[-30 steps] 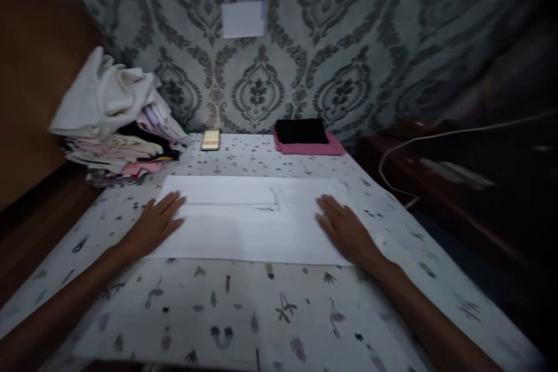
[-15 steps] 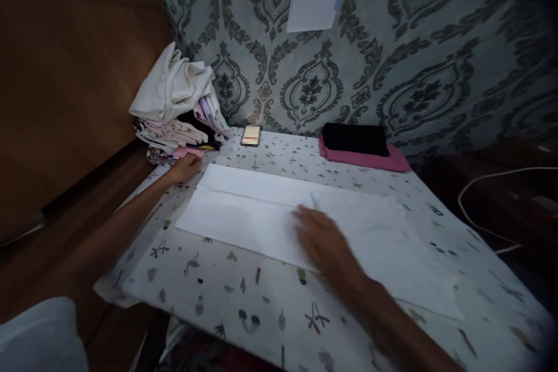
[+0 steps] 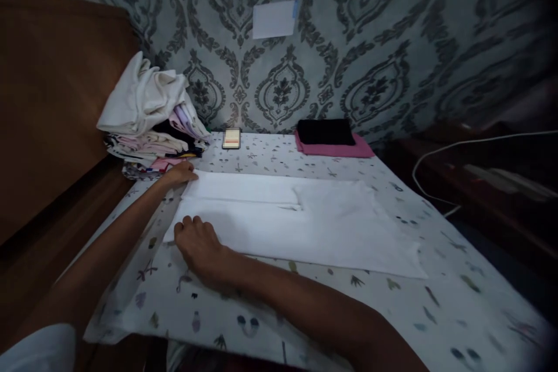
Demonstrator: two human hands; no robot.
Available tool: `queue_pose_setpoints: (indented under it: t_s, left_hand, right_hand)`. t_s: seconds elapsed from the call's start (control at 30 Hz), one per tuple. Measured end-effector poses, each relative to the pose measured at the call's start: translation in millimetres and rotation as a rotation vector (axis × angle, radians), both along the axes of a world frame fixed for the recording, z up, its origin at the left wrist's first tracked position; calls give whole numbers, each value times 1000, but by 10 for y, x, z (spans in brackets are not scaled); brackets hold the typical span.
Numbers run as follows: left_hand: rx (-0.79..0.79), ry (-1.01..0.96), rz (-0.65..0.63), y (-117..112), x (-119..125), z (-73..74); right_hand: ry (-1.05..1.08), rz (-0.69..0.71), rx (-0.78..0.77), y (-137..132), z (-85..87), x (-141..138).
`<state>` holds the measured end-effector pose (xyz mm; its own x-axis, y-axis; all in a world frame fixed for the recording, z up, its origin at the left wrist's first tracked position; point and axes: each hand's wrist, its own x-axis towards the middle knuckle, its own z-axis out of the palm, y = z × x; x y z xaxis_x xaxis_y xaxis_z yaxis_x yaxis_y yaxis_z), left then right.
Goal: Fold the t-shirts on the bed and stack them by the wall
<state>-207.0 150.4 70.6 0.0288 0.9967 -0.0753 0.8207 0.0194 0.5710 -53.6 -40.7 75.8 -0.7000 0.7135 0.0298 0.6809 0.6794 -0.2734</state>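
Note:
A white cloth (image 3: 305, 221), folded into a long strip, lies flat across the patterned table cover (image 3: 305, 308). My left hand (image 3: 178, 174) rests at the cloth's far left corner with its fingers curled on the edge. My right hand (image 3: 198, 243) has crossed over to the near left corner, knuckles up, fingers closed on the cloth's edge. Both hands are at the left end of the cloth; its right end lies loose.
A pile of folded clothes (image 3: 148, 116) stands at the back left beside a wooden headboard (image 3: 56, 99). A phone (image 3: 231, 138) lies near the wall. A black cloth on a pink one (image 3: 331, 139) sits at the back. A white cable (image 3: 457, 151) hangs at the right.
My right hand swept from the cloth's right side across to its near left corner. My left hand moved up to the far left corner. The view swung left, then partly back.

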Motion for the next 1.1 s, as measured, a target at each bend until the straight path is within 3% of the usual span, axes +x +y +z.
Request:
queue_pose_setpoints:
  t_s: [0.1,0.27,0.4,0.5,0.57,0.67,0.77,0.87,1.0,1.1]
  left_hand:
    - [-24,-63,-6,-48,70,90]
    - [-50,-187,-43,-104,343,340]
    - [-62,-375,-90,-55,867,624]
    - [-128,-485,-167,-46,1457,712]
    - [-200,-549,-196,-82,1881,631]
    - [-316,-576,-217,-177,2417,334]
    - [-353,-570,-224,-248,2691,50]
    - [-334,-591,-246,-259,2710,-30]
    - [-249,-618,-306,-324,2570,34]
    - [-42,-533,-416,-530,2412,7]
  right_hand:
    - [117,-80,-126,65,56,117]
    - [626,-364,-290,127,76,403]
    - [1118,-499,-435,107,74,766]
    - [1414,-576,-529,-20,54,1192]
    - [1531,-668,-552,-164,7,1512]
    - [1571,-875,-649,-391,-94,1916]
    - [1587,-937,-816,-517,-140,2132]
    - [1597,-940,-939,-513,-106,2197]
    - [1580,-987,-990,-467,-65,2218]
    - [1569,-910,-998,-484,-92,2224]
